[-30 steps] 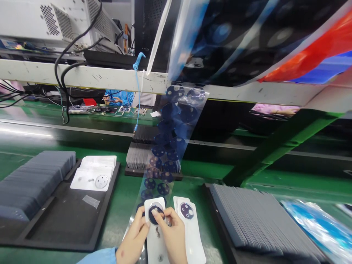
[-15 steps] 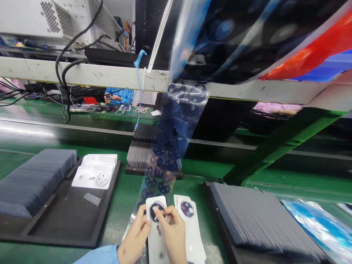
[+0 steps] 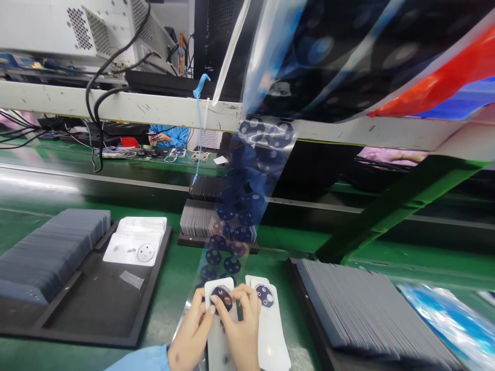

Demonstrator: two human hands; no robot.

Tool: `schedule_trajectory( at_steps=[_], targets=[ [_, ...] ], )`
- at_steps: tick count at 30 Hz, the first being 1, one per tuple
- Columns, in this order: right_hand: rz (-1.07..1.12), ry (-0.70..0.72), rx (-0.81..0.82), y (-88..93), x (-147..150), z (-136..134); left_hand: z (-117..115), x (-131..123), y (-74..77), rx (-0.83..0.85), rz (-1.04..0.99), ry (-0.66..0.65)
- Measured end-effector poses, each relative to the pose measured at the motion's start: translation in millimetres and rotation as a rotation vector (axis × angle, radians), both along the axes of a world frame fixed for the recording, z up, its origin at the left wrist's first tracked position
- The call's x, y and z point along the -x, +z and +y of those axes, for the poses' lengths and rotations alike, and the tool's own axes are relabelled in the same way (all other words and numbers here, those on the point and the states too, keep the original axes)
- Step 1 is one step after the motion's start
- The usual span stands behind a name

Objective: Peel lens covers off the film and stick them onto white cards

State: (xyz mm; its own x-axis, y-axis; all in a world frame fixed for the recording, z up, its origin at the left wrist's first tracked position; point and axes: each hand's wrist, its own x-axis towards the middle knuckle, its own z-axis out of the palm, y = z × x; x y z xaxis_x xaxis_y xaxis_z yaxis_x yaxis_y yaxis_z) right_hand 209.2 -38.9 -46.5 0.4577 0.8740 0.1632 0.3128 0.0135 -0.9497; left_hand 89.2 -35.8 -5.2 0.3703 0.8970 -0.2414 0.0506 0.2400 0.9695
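A white phone back cover (image 3: 221, 337) stands tilted toward me in my hands, a dark camera lens disc (image 3: 221, 299) with round holes at its top. Along its left edge, my left hand (image 3: 190, 330) is closed on the cover. The thumb of my right hand (image 3: 243, 330) presses the disc's lower left side, while its bent fingers touch the disc's right side and the cover's edge. Just right of that hand lie more white covers (image 3: 273, 330), the top one bearing a similar dark disc (image 3: 265, 296). My fingers partly hide the held cover.
A clear film strip (image 3: 232, 250) of dark discs hangs from the shelf beam (image 3: 154, 108) behind my hands. Black trays hold grey panels at left (image 3: 58, 252) and right (image 3: 371, 309); the left tray also holds white covers (image 3: 133, 242). Another rack of panels (image 3: 199, 219) stands behind.
My right thumb has slid from the middle of the disc to its lower left side, and the right fingers have shifted slightly. My left hand keeps its hold on the cover.
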Motion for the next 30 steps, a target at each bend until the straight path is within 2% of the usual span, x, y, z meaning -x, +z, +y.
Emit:
schedule_trajectory(
  at_steps=[3, 4, 8, 14, 22, 24, 26, 30],
  targets=[
    [0.015, -0.070, -0.016, 0.1, -0.9, 1.0, 0.1, 0.0, -3.2, 0.030, -0.037, 0.024],
    [0.054, -0.051, 0.017, 1.2, -1.6, 1.4, 0.2, 0.1, -4.7, 0.041, -0.061, 0.027],
    [0.289, 0.199, 0.203, 8.8, -3.8, 0.3, 1.6, 0.7, -8.4, 0.082, -0.160, 0.008],
    [0.380, 0.230, 0.214, 10.1, -8.1, -1.5, 7.1, -1.4, -10.9, 0.162, -0.211, 0.023],
    [0.362, 0.647, 0.158, -5.2, -27.4, 6.3, 15.0, 3.2, -10.5, 0.154, -0.344, 0.115],
    [0.381, 0.639, 0.146, -10.5, -25.3, 5.5, 16.9, 5.6, -8.7, 0.146, -0.342, 0.144],
    [0.397, 0.545, 0.149, -11.6, -19.6, 3.7, 18.2, 6.9, -7.8, 0.179, -0.316, 0.179],
    [0.514, 0.433, 0.177, 1.3, -5.7, 0.7, 17.5, 5.5, -7.1, 0.205, -0.250, 0.207]
  ],
)
